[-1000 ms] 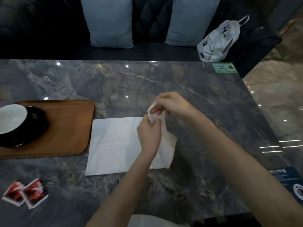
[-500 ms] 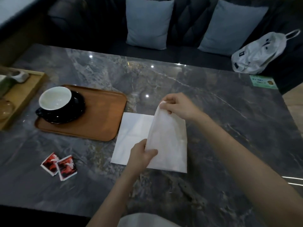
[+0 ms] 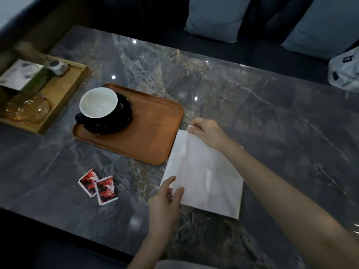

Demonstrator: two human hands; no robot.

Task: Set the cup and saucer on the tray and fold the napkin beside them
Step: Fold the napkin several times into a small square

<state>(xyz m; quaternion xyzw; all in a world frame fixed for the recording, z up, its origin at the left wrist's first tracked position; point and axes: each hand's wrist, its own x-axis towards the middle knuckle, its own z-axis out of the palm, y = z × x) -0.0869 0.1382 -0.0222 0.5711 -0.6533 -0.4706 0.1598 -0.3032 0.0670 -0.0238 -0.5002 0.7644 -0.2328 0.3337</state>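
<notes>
Our left hand (image 3: 165, 199) and right hand (image 3: 206, 131) pinch the napkin (image 3: 206, 171) at seven and twelve o'clock; uneven release could skew the fold.

My right hand (image 3: 208, 133) covers the far corner of the napkin (image 3: 206, 175), and my right forearm hides part of its right edge. My left hand (image 3: 165, 199) covers the near left corner; I cannot tell how many layers lie under it. The cup (image 3: 98, 103) hides much of the saucer (image 3: 124, 115) and the tray (image 3: 147, 136) beneath. The bag (image 3: 344, 73) is cut off at the right edge, both cushions (image 3: 215, 18) at the top. On the wooden tray (image 3: 64, 98) at left, things are blurred; the glass dish (image 3: 27, 109) runs out of frame. The print on the sachets (image 3: 99, 186) is too small to read.
</notes>
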